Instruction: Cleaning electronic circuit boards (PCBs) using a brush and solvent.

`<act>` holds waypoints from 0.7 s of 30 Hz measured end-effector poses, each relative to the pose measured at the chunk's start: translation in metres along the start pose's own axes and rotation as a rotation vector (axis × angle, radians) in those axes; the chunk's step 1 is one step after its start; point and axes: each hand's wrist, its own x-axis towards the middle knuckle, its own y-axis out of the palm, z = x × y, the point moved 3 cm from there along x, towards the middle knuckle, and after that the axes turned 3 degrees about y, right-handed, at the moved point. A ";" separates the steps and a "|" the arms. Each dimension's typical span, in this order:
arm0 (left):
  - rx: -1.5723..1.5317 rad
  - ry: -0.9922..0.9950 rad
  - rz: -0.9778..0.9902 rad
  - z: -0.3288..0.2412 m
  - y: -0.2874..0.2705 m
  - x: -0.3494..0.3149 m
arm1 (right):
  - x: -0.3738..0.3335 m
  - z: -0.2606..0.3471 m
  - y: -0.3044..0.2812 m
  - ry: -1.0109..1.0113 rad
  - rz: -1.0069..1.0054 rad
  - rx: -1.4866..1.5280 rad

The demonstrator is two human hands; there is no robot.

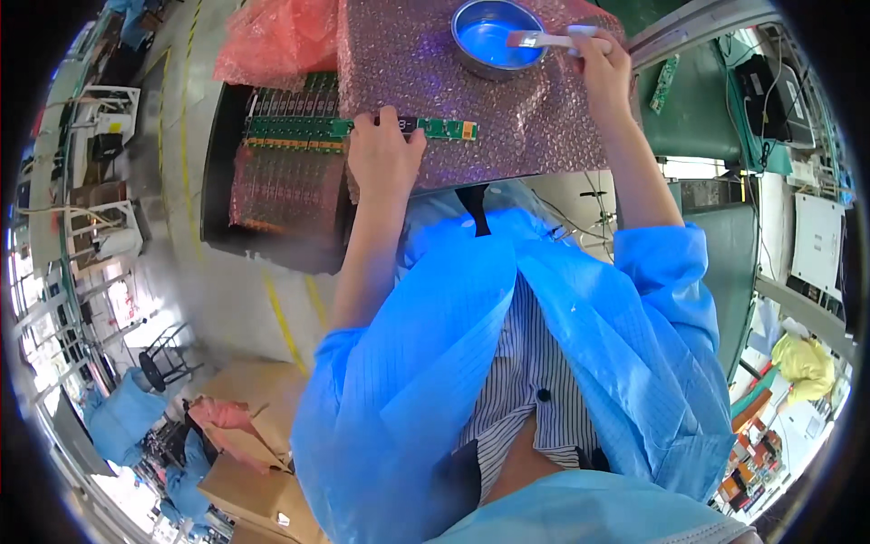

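My left hand (385, 156) grips a long, narrow green circuit board (449, 130) near its middle, thumb at the near edge and fingers over the top. A dark part with pale marks shows beside the fingertips. My right hand (602, 74) is closed round the handle of a small flat brush (553, 41). The brush head hangs over a round metal bowl (460, 56), whose inside glows blue. Whether the bristles touch what is in the bowl, I cannot tell. Bubble wrap (507, 122) lies under the bowl and the board.
Left of the bubble wrap, a dark tray (219, 186) holds several rows of similar boards, partly under pinkish wrap. Red bubble wrap (276, 45) is bunched behind it. Another green board (664, 83) lies on the green surface at right. Cardboard boxes (258, 494) stand lower left.
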 end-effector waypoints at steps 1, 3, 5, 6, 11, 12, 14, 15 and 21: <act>-0.010 0.008 -0.001 -0.002 0.000 0.001 | 0.002 -0.003 0.004 0.025 0.001 -0.037; -0.026 0.024 -0.014 -0.003 -0.003 0.002 | 0.007 -0.012 0.008 0.041 0.024 -0.157; -0.052 0.022 -0.011 -0.001 -0.004 0.002 | 0.010 -0.020 0.011 0.036 0.008 -0.167; -0.071 0.016 -0.006 0.000 -0.004 0.003 | 0.010 -0.022 0.013 0.035 -0.003 -0.172; -0.104 -0.028 -0.070 0.001 -0.017 0.006 | 0.017 -0.033 0.010 0.047 0.023 -0.197; -0.141 -0.049 -0.098 0.004 -0.026 0.006 | 0.014 -0.031 0.009 0.115 0.008 -0.140; -0.222 0.057 -0.346 0.014 -0.040 0.009 | 0.005 -0.006 0.010 -0.018 0.012 -0.117; -0.194 0.032 -0.351 0.017 -0.052 0.010 | 0.002 0.002 0.005 -0.050 -0.035 -0.093; -1.668 -0.054 -0.047 0.032 -0.070 0.009 | 0.018 -0.006 -0.028 0.076 0.009 -0.104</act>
